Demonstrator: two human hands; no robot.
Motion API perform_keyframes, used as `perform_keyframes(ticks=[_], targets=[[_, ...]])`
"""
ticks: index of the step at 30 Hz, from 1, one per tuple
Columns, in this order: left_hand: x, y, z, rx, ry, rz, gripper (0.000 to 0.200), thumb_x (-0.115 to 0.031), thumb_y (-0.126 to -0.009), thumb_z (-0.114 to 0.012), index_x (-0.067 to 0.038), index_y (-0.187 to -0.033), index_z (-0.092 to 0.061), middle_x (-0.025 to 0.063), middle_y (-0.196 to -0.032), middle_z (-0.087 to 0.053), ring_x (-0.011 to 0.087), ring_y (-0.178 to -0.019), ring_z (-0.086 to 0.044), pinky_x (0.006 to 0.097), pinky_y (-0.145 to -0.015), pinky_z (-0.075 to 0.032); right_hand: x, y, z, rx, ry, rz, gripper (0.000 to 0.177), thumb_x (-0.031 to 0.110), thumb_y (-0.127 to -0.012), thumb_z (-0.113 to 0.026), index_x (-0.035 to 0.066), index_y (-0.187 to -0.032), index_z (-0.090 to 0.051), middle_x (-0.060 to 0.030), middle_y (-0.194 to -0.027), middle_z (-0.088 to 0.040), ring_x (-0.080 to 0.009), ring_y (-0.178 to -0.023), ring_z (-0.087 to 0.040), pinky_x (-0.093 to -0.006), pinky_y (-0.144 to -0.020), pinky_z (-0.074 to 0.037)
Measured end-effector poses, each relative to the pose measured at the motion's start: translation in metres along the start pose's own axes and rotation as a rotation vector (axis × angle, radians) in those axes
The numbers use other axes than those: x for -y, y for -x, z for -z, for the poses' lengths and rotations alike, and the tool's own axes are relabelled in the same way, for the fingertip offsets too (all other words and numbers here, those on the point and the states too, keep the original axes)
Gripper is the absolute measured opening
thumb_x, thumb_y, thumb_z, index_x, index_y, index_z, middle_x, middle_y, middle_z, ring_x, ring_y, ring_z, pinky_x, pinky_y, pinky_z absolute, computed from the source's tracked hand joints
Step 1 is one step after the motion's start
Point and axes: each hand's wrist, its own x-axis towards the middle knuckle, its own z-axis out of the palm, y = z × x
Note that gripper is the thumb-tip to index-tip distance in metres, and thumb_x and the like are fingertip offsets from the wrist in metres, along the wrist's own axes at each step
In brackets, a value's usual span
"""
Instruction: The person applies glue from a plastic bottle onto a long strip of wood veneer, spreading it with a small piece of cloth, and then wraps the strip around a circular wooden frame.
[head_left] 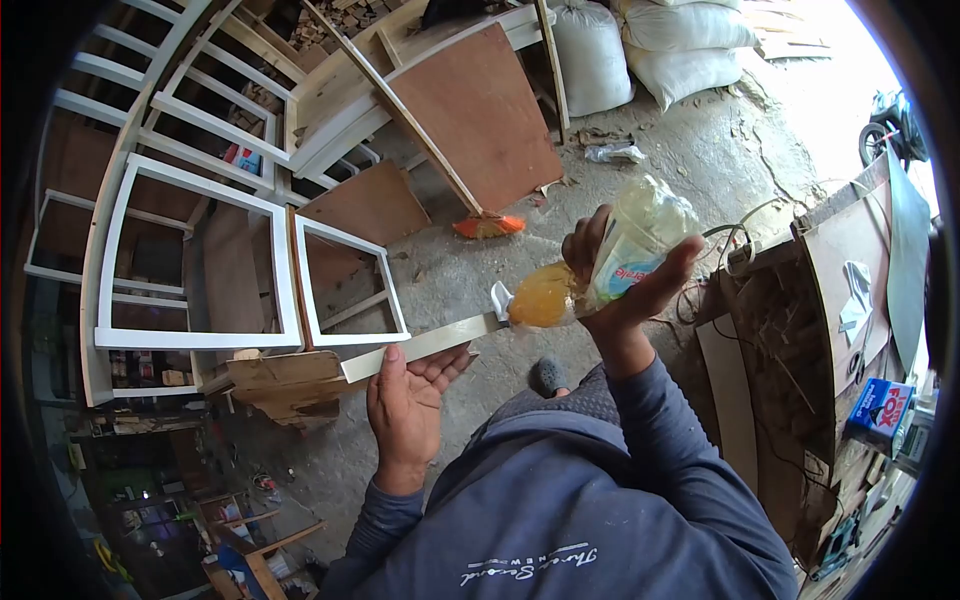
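Observation:
A clear plastic bottle (640, 235) with a label and yellowish contents at its lower end is tilted downward in my right hand (632, 290), whose fingers wrap round it. The bottle's white nozzle (500, 300) points at the far end of a narrow pale wooden strip (430, 344). My left hand (408, 405) supports the strip near its middle, thumb along the near edge and fingers beneath. The strip's left end lies over a rough wood block (285, 380).
White-painted frames (195, 340) stand at the left. A brown panel (480, 115) and an orange-bristled broom (488, 226) are ahead, with white sacks (590, 60) behind. At the right is a workbench (835, 270) with a blue box (880, 407).

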Motion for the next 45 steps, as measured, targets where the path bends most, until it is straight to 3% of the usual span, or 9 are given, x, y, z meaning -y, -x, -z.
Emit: perform_keyframes(ticks=[11, 14, 17, 24, 28, 32, 37, 43, 45], targets=[[0.0, -0.006, 0.001, 0.0, 0.185, 0.045, 0.045, -0.038, -0.106, -0.039, 0.002, -0.121, -0.053, 0.0212, -0.114, -0.068, 0.0374, -0.11, -0.067, 0.0572, -0.105, -0.048, 0.008, 0.002, 0.028, 0.102, 0.068, 0.076, 0.097, 0.095, -0.076, -0.037, 0.001, -0.094, -0.054, -0.0062, -0.071, -0.05, -0.017, -0.058, -0.044, -0.0318, -0.06, -0.037], [0.001, -0.008, 0.003, 0.049, 0.198, 0.045, 0.046, -0.039, -0.106, -0.04, 0.002, -0.123, -0.053, 0.0215, -0.116, -0.068, 0.037, -0.11, -0.068, 0.0573, -0.105, -0.048, 0.006, 0.009, -0.005, -0.038, -0.086, 0.063, 0.095, 0.094, -0.077, -0.036, 0.002, -0.092, -0.054, -0.0076, -0.072, -0.05, -0.0185, -0.057, -0.044, -0.0325, -0.057, -0.037], [-0.008, -0.008, -0.003, 0.054, 0.2, 0.024, 0.043, -0.036, -0.106, -0.04, 0.001, -0.123, -0.054, 0.0186, -0.115, -0.069, 0.0338, -0.107, -0.069, 0.0579, -0.104, -0.049, 0.006, 0.007, -0.01, 0.061, -0.102, 0.071, 0.096, 0.094, -0.077, -0.039, 0.0, -0.093, -0.053, -0.0082, -0.072, -0.05, -0.0191, -0.058, -0.045, -0.0335, -0.057, -0.038], [-0.022, -0.006, -0.001, 0.075, 0.196, -0.052, 0.039, -0.032, -0.107, -0.04, -0.001, -0.125, -0.055, 0.0165, -0.113, -0.07, 0.0332, -0.106, -0.07, 0.0607, -0.102, -0.051, 0.022, -0.012, 0.06, -0.098, 0.033, 0.067, 0.09, 0.09, -0.08, -0.042, 0.002, -0.088, -0.057, -0.0063, -0.062, -0.051, -0.0161, -0.049, -0.045, -0.0306, -0.051, -0.04], [-0.022, -0.006, -0.002, 0.091, 0.164, -0.056, 0.04, -0.033, -0.107, -0.039, -0.001, -0.126, -0.055, 0.0158, -0.111, -0.071, 0.0333, -0.105, -0.07, 0.0599, -0.101, -0.052, 0.014, 0.002, 0.015, -0.134, -0.035, 0.091, 0.086, 0.087, -0.083, -0.042, 0.003, -0.088, -0.057, -0.007, -0.063, -0.053, -0.0181, -0.051, -0.05, -0.0324, -0.054, -0.044], [-0.027, -0.011, 0.007, 0.104, 0.134, -0.081, 0.042, -0.034, -0.107, -0.039, 0.0, -0.126, -0.056, 0.0158, -0.112, -0.072, 0.0334, -0.104, -0.07, 0.0586, -0.1, -0.052, 0.013, 0.002, 0.001, 0.12, -0.382, 0.1, 0.082, 0.083, -0.084, -0.047, 0.004, -0.104, -0.056, -0.0095, -0.074, -0.059, -0.019, -0.056, -0.058, -0.0322, -0.053, -0.05], [-0.027, -0.009, 0.006, 0.08, 0.142, -0.064, 0.038, -0.035, -0.106, -0.042, -0.006, -0.129, -0.052, 0.0171, -0.114, -0.071, 0.0321, -0.1, -0.072, 0.0581, -0.098, -0.054, 0.01, -0.001, 0.032, -0.252, -0.027, 0.17, 0.084, 0.086, -0.083, -0.044, 0.004, -0.091, -0.058, -0.006, -0.062, -0.05, -0.0179, -0.048, -0.046, -0.0326, -0.052, -0.041], [-0.02, -0.01, 0.017, 0.115, 0.119, -0.05, 0.038, -0.034, -0.106, -0.041, -0.005, -0.127, -0.055, 0.017, -0.113, -0.071, 0.0313, -0.1, -0.072, 0.056, -0.097, -0.055, 0.02, 0.012, -0.004, -0.106, -0.218, 0.086, 0.089, 0.089, -0.081, -0.04, 0.003, -0.094, -0.057, -0.0064, -0.061, -0.049, -0.019, -0.048, -0.045, -0.0331, -0.05, -0.04], [-0.021, -0.009, 0.015, 0.134, 0.127, -0.069, 0.041, -0.033, -0.107, -0.04, 0.0, -0.124, -0.058, 0.0186, -0.112, -0.072, 0.0306, -0.102, -0.072, 0.0547, -0.1, -0.054, 0.014, 0.012, -0.002, -0.012, -0.329, 0.095, 0.084, 0.085, -0.085, -0.042, 0.003, -0.098, -0.056, -0.0082, -0.069, -0.055, -0.02, -0.053, -0.054, -0.0327, -0.05, -0.046]])
